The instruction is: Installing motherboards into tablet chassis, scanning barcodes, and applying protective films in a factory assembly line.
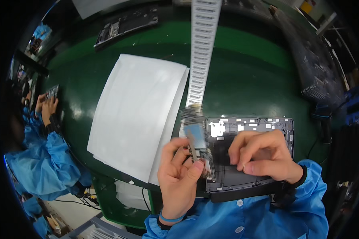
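Observation:
My left hand (182, 173) is closed around the lower end of a narrow circuit board (194, 137) with a light blue patch. The board is tilted up and smeared by motion. Over the laptop casing, my right hand (263, 155) has its thumb and fingers pinched together. A tiny pale speck shows at those fingertips, too small to name. Below the right hand lies the dark laptop casing (223, 179), with white stickers along its edges. It partly hides behind my hands and the board.
A long strip of white labels (203, 47) runs from the far edge toward the board. White sheets (135, 115) lie left on the green table (243, 87). Another laptop part (127, 26) is at the far left. Dark stacked parts (307, 59) stand right. A co-worker's hands (48, 107) hold a board.

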{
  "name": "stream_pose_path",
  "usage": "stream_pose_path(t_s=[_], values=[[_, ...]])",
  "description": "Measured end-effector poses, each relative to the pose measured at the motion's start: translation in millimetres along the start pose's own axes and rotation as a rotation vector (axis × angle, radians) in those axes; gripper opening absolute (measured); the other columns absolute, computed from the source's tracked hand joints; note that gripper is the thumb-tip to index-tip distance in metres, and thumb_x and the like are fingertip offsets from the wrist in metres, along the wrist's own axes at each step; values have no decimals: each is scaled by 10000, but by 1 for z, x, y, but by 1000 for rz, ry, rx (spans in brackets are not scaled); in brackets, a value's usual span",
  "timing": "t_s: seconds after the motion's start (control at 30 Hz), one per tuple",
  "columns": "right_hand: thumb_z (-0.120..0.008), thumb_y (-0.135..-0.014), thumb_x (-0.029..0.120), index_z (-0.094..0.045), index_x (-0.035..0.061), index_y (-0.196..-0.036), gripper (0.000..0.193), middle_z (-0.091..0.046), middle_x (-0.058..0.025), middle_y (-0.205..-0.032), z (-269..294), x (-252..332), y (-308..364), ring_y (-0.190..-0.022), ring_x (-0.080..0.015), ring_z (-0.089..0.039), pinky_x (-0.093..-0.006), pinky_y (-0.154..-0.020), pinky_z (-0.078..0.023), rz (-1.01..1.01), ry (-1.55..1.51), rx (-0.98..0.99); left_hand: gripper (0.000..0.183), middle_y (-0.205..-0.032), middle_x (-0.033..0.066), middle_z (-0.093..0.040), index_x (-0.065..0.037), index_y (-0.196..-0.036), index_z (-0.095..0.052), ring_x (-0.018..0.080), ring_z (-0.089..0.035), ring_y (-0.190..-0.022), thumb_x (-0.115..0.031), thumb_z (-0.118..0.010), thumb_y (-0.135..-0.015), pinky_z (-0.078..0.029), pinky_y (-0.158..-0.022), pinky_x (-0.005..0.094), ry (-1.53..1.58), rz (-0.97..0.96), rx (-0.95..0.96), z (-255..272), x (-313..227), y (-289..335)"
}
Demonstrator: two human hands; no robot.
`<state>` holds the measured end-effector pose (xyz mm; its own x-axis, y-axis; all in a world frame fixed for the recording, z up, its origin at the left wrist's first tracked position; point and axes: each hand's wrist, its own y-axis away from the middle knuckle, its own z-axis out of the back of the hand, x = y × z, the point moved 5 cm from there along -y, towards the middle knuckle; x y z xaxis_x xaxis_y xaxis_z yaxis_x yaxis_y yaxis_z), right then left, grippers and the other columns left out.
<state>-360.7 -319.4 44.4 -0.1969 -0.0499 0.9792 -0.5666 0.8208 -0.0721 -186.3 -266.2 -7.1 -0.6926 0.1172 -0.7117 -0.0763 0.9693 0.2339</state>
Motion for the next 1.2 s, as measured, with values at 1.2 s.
stream_pose_path(t_s=[1.2], values=[[-683,-672,-25,-643,-20,-699,48,-623,-80,-623,8,-21,6,-539,-148,-613,-251,-506,-476,182,549,-239,390,-945,193,-695,66,-1093,-539,210,-715,-794,160,-736,-770,-626,-690,323,-46,-164,-292,-2,19,6]])
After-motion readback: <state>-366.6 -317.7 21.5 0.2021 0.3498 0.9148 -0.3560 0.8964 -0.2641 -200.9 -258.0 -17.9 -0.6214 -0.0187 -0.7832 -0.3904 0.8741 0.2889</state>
